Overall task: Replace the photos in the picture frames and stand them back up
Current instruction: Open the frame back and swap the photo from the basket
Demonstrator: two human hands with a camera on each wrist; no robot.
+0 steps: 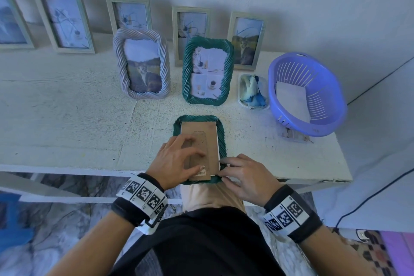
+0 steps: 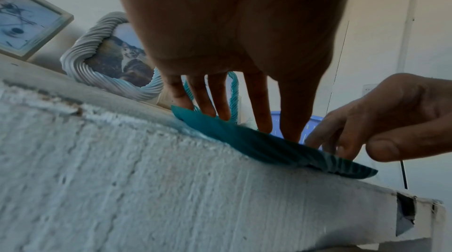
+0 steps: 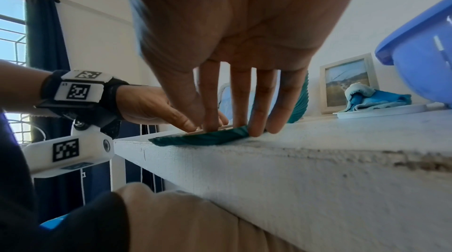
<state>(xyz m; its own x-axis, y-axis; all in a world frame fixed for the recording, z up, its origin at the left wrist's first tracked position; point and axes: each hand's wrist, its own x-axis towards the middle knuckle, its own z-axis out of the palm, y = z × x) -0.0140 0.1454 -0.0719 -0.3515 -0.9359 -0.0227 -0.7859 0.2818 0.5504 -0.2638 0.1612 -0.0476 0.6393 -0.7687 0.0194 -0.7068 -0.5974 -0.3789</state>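
Observation:
A green ribbed picture frame [image 1: 221, 132] lies face down at the table's near edge, its brown backing board [image 1: 207, 134] turned up with the stand folded flat. My left hand [image 1: 190, 154] rests on the backing, fingers spread and pressing down. Fingertips of my right hand [image 1: 230, 168] touch the frame's near right corner, the thumb held free. In the left wrist view my left hand [image 2: 232, 101] presses the frame [image 2: 257, 146] beside the right hand [image 2: 367, 130]. In the right wrist view my right hand [image 3: 244, 113] points its fingers down onto the frame's rim [image 3: 208, 138].
Behind stand a green ribbed frame [image 1: 207, 71] and a pale ribbed frame [image 1: 143, 63], both upright with photos. Several white frames lean on the wall. At the right, a purple basket [image 1: 331, 123] holds paper, next to a small tray [image 1: 240, 96] with a blue cloth [image 1: 255, 94].

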